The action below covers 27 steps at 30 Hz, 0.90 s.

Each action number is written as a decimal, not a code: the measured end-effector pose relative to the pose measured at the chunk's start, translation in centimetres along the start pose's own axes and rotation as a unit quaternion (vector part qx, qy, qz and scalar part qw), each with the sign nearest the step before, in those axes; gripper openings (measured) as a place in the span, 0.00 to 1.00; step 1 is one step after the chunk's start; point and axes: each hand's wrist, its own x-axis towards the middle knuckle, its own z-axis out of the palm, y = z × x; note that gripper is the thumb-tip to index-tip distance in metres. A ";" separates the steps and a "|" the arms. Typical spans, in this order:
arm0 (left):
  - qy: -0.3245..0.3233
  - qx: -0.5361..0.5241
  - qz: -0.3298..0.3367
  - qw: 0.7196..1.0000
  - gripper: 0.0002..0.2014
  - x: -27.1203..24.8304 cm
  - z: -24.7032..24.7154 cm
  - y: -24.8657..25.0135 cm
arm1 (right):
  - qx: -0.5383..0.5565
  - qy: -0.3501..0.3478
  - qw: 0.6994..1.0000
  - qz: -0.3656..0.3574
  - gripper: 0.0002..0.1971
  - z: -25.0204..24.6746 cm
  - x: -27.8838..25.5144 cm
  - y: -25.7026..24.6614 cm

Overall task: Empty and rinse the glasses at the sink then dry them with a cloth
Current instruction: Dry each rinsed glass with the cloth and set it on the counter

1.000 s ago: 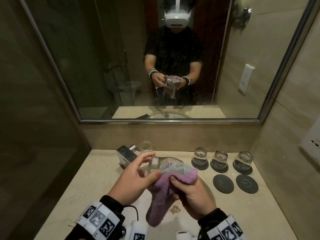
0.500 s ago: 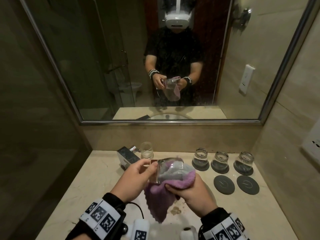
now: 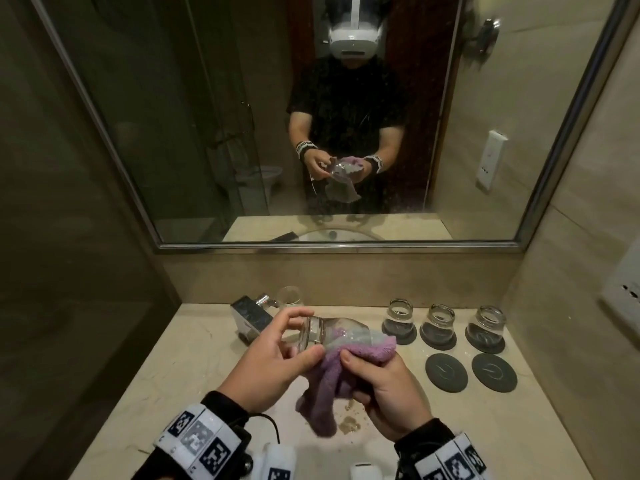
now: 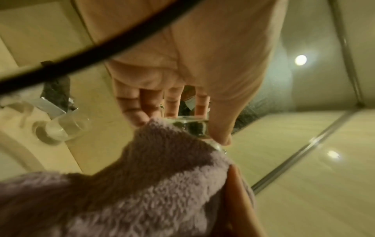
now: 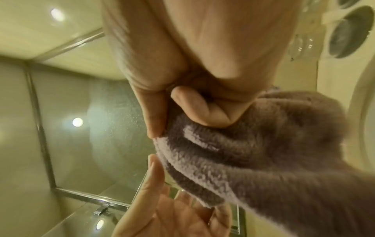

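Observation:
A clear glass (image 3: 343, 332) lies on its side in the air over the sink, its narrow base to the left. My left hand (image 3: 304, 336) pinches that base end between thumb and fingers; the left wrist view shows the thumb on the glass (image 4: 190, 126). A purple cloth (image 3: 332, 382) is pushed into the glass's mouth and folded round its lower side. My right hand (image 3: 360, 368) grips the cloth against the glass, the thumb on top. Its other fingers are hidden under the cloth (image 5: 263, 144), whose loose end hangs down.
Three glasses (image 3: 440, 320) stand upside down on dark coasters at the back right, with two bare coasters (image 3: 446, 372) in front of them. One more glass (image 3: 290, 295) stands behind the chrome tap (image 3: 249, 320). A mirror hangs behind the beige counter (image 3: 194, 368), and walls close in on both sides.
The glass has turned between my hands and the cloth has shifted round it. My left index finger has lifted off the base. Both hands stay over the sink.

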 end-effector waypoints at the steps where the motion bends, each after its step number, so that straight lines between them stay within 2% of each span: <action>1: 0.000 -0.005 -0.009 1.000 0.23 0.1 -0.1 0.0 | -0.001 -0.015 1.000 -0.015 0.16 -0.2 0.1 -0.1; 3: 0.011 -0.018 -0.038 0.999 0.31 0.4 -0.3 0.0 | -0.074 -0.025 0.996 -0.041 0.18 -0.3 -0.1 -0.6; 5: 0.021 -0.025 -0.050 0.998 0.35 0.4 -0.4 -0.1 | -0.084 -0.024 0.996 -0.021 0.19 -0.5 -0.1 -1.1; 8: 0.007 0.058 -0.010 0.998 0.21 -0.1 -0.2 0.2 | -0.051 -0.006 0.999 -0.002 0.14 -0.2 0.0 -0.9; 10: 0.001 0.092 0.005 0.996 0.23 -0.2 -0.2 0.0 | -0.030 0.007 0.999 0.009 0.22 -0.6 0.1 -0.4; 12: -0.004 0.052 -0.011 0.999 0.25 -0.3 0.0 0.0 | -0.065 -0.002 0.998 -0.021 0.25 -0.8 0.2 -0.5; 14: 0.004 -0.028 -0.036 0.999 0.35 -0.2 0.1 -0.2 | -0.099 -0.015 0.994 -0.047 0.20 -0.7 -0.2 -1.0; 15: 0.012 -0.047 -0.040 0.998 0.37 -0.2 0.2 -0.3 | -0.103 -0.020 0.993 -0.053 0.18 -0.6 -0.3 -1.1; 18: 0.012 -0.021 -0.004 1.000 0.28 -0.3 0.2 -0.5 | -0.061 -0.011 0.998 -0.024 0.12 0.0 -0.4 -0.5; 21: -0.004 -0.023 -0.003 1.000 0.32 -0.2 -0.2 -0.7 | -0.038 -0.004 0.999 -0.009 0.18 0.1 -0.6 0.0; 24: 0.019 -0.076 -0.045 0.996 0.43 0.1 -0.3 -0.4 | -0.071 -0.013 0.997 -0.035 0.17 -0.1 -0.7 -0.7; 25: 0.020 -0.064 -0.039 0.997 0.43 0.1 -0.3 -0.4 | -0.070 -0.017 0.997 -0.035 0.16 -0.1 -0.7 -0.8; 27: -0.001 -0.017 -0.009 1.000 0.35 -0.2 -0.3 -0.3 | -0.055 -0.018 0.998 -0.027 0.16 -0.1 -0.4 -0.7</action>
